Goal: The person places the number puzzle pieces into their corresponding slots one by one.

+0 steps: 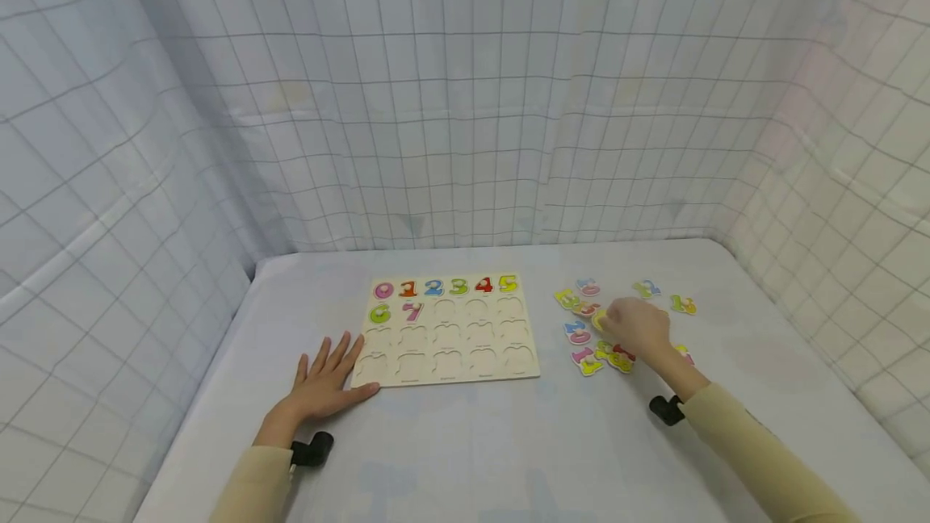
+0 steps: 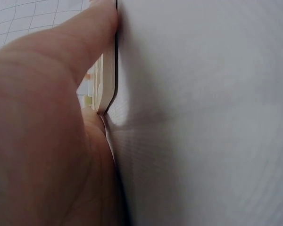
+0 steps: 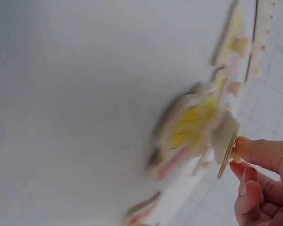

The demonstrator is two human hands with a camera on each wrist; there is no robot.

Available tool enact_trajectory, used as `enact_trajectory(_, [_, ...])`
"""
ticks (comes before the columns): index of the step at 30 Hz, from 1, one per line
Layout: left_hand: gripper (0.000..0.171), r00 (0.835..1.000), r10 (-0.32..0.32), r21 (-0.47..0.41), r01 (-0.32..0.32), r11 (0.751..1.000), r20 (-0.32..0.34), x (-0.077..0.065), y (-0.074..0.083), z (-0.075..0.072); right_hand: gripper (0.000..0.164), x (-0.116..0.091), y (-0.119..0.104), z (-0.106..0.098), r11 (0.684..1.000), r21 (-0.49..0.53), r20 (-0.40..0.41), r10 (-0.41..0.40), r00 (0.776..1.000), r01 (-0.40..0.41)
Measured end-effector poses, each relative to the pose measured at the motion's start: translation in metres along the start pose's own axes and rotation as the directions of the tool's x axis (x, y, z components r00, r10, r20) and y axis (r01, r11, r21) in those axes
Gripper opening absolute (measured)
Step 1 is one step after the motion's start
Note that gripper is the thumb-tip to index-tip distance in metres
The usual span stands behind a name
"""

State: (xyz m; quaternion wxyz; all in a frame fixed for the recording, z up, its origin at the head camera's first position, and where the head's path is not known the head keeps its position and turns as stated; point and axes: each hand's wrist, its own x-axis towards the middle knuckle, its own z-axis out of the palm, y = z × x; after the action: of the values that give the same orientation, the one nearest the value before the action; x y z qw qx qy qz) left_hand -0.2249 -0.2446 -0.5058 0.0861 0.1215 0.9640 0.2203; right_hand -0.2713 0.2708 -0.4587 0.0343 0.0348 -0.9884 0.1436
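A wooden number puzzle board lies on the table, with 0 to 5 filling its top row and 6 and 7 in the second row. My left hand lies spread at the board's lower left corner, fingertips along its left edge and thumb at the front edge. Over the loose pieces at right, my right hand pinches a yellow puzzle piece by its small knob. In the right wrist view this puzzle piece is edge-on, between thumb and forefinger. Its printed shape is hidden there.
Around the right hand lie several loose pieces, some overlapping: a blue-and-pink one, a pink-and-yellow one and a green-and-orange one. White grid-patterned curtains enclose the white table at the back and sides.
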Motion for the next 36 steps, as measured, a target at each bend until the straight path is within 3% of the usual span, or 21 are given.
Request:
enact_trajectory(9, [0.101,0.999,-0.022,0.002,0.022,1.000,0.025,-0.004,0.009,-0.004,0.030,0.014,-0.045,-0.018,0.985,-0.132,-0.003,-0.115,0.993,0.113])
enact_trajectory(14, [0.098,1.000,-0.020,-0.012,0.020,1.000,0.009,-0.006,0.012,-0.008,0.017,0.023,-0.080,-0.017,0.971,-0.124,0.006,-0.204,0.979,0.203])
enact_trajectory(22, [0.100,1.000,-0.020,0.028,0.020,0.999,0.013,0.001,0.001,0.000,0.014,0.051,-0.138,0.015,0.914,-0.077,-0.016,-0.400,0.916,0.398])
enact_trajectory(28, [0.098,1.000,-0.014,0.017,0.014,1.000,-0.010,0.006,-0.003,0.007,0.011,0.070,-0.172,0.036,0.864,-0.069,0.031,-0.498,0.867,0.499])
enact_trajectory(36, [0.099,1.000,-0.012,0.014,0.012,1.000,-0.001,0.003,0.000,0.004,0.014,0.090,-0.202,0.061,0.852,-0.073,0.121,-0.509,0.852,0.519])
